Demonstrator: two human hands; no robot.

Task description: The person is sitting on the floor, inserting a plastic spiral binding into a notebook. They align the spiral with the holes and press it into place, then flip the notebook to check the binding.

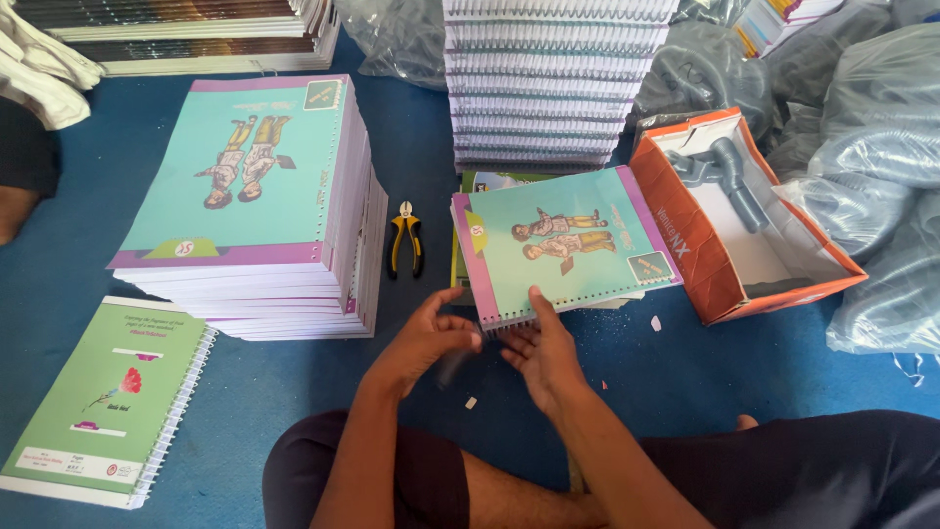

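A teal notebook with a purple border (563,245) lies in front of me on a low pile, its punched edge facing me. My left hand (428,340) pinches something small at the near left corner of that edge; what it holds is blurred. My right hand (543,355) rests its fingers against the same punched edge, just right of the left hand. A grey wire or spiral seems to run between the two hands, but I cannot tell clearly.
A tall stack of matching unbound notebooks (259,211) stands at the left. Yellow-handled pliers (405,240) lie between the stacks. A green spiral-bound notebook (103,402) lies at lower left. An orange cardboard box (744,220) sits right. Bound stacks (548,83) stand behind.
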